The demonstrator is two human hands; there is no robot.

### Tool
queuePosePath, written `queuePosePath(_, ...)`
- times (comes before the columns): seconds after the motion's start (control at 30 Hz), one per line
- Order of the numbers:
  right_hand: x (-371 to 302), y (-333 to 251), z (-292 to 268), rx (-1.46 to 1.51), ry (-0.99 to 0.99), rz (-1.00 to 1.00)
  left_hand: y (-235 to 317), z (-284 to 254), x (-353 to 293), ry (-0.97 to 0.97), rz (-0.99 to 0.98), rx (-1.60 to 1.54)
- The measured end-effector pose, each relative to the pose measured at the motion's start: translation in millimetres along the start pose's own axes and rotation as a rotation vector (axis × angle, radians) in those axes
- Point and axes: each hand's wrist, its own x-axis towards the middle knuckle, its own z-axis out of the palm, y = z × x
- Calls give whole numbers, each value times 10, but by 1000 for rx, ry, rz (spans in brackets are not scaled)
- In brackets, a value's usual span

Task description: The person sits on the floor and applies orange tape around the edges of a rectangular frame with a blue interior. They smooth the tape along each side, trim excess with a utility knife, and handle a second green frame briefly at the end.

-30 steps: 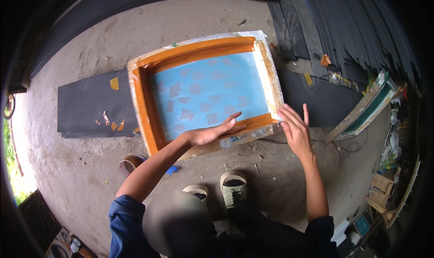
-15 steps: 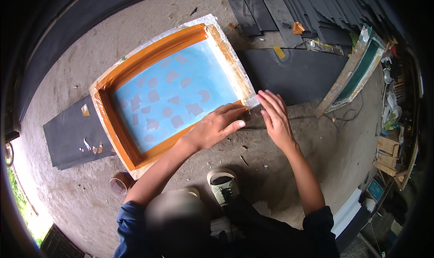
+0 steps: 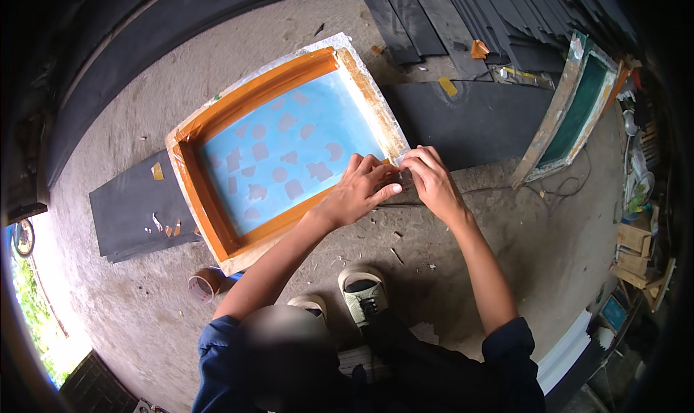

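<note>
A screen-printing frame lies tilted on the floor, its blue mesh dotted with greyish shapes. Shiny brown tape covers most of its inner walls; the right side is bare, worn wood. Both hands meet at its near right corner. My left hand rests along the near edge, fingers bent and closed at the corner, thumb sticking out. Opposite it, my right hand pinches with its fingertips just off the corner. A small clear, shiny piece shows there, but what the fingertips hold is mostly hidden.
Dark flat boards lie right of the frame, another dark board to its left with scraps on it. A tape roll stands near my left forearm. A second frame with green mesh leans at the right beside a cable.
My right hand has gone from stretched fingers to a pinch at the corner. The fingers of my left hand have curled up more. The whole view has shifted slightly.
</note>
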Motion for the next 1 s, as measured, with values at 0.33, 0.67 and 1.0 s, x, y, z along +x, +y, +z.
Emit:
queuePosePath(0.33,54,-12,-15,28,-8,-12,-77,-34,-13,75,41,-71)
queuePosePath(0.67,51,-11,34,-104,-41,-42,-84,-108,17,-19,58,77)
queuePosePath(1.0,-24,14,86,8,10,-1,-301,-148,-170,31,139,-42)
